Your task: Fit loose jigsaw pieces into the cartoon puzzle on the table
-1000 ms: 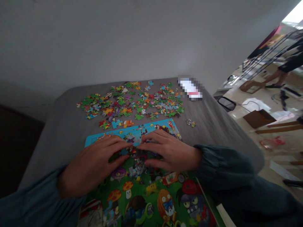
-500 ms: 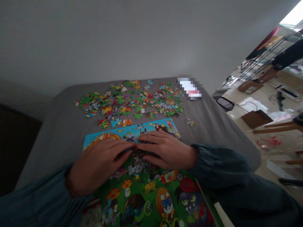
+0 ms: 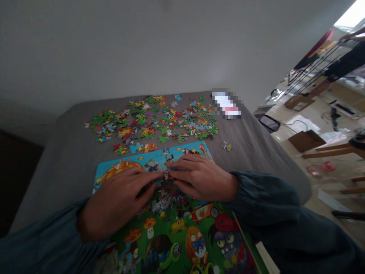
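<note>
Covering part of the puzzle, hands curl narrowly, grip unclear; loose pieces beyond.

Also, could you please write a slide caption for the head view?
Left hand and right hand close together over a colourful puzzle board, with loose puzzle pieces spread beyond it on grey cloth.

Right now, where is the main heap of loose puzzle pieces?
In the head view, the heap lies slightly left of centre, spread on the grey cloth beyond the puzzle's blue far edge, farther off than the left hand and right hand.
</note>
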The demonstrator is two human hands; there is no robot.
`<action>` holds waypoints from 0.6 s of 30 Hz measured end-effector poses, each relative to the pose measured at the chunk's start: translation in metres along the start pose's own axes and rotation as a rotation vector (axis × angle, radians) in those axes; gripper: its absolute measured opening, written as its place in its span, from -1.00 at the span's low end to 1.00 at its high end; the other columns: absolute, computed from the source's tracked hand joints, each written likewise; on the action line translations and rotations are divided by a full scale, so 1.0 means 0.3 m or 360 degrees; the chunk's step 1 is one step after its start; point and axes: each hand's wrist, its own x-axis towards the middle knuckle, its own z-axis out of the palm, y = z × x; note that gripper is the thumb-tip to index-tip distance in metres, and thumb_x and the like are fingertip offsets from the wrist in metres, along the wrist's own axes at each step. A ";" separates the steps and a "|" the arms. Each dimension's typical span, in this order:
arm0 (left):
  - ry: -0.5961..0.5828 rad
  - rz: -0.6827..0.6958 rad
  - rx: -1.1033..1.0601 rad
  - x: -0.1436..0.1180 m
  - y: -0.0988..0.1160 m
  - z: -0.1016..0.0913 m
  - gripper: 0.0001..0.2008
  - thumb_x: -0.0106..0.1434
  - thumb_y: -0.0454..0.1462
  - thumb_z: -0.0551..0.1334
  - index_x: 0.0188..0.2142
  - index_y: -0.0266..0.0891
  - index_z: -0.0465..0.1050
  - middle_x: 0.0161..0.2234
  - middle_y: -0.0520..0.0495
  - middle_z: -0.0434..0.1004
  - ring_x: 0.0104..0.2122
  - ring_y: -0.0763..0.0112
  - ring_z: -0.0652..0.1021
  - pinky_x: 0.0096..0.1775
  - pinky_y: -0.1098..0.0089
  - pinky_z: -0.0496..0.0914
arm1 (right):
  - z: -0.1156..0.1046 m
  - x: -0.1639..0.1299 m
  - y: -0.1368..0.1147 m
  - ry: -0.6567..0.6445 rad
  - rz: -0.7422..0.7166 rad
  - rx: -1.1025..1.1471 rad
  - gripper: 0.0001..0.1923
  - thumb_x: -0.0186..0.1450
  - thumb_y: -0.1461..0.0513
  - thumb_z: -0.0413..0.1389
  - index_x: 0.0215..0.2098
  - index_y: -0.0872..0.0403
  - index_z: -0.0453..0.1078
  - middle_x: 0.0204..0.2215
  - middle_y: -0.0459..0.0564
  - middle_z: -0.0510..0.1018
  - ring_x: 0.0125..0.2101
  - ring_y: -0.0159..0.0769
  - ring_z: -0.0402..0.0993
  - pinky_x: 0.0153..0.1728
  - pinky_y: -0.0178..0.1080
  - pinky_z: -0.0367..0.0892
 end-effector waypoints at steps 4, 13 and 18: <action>0.0011 0.0091 -0.0013 0.001 0.003 0.001 -0.58 0.58 -0.08 0.01 0.09 -0.06 0.64 -0.21 -0.07 0.73 -0.23 0.17 0.66 -0.20 0.16 0.58 | -0.010 -0.003 0.003 -0.0042 -0.0006 -0.0029 -0.70 0.55 0.22 0.05 0.07 0.12 0.59 0.15 0.11 0.62 0.09 -0.08 0.52 0.22 0.07 0.42; 0.0067 0.0188 0.0005 -0.001 0.000 -0.005 -0.57 0.58 -0.03 0.02 -0.05 -0.04 0.67 -0.04 -0.01 0.76 -0.10 0.16 0.67 -0.06 0.09 0.57 | 0.000 -0.004 -0.003 -0.0125 -0.0026 0.0001 -0.58 0.57 0.12 0.03 0.24 0.18 0.48 0.24 0.23 0.51 0.18 0.03 0.38 0.27 0.19 0.35; 0.0019 0.0124 -0.0065 -0.013 -0.027 -0.013 -0.60 0.56 0.02 0.06 0.06 -0.01 0.63 -0.02 -0.03 0.75 -0.07 0.16 0.67 -0.02 0.10 0.56 | 0.007 -0.003 -0.005 -0.0178 -0.0047 0.0050 -0.49 0.59 0.05 0.00 0.33 0.19 0.39 0.29 0.23 0.46 0.20 0.04 0.31 0.29 0.20 0.30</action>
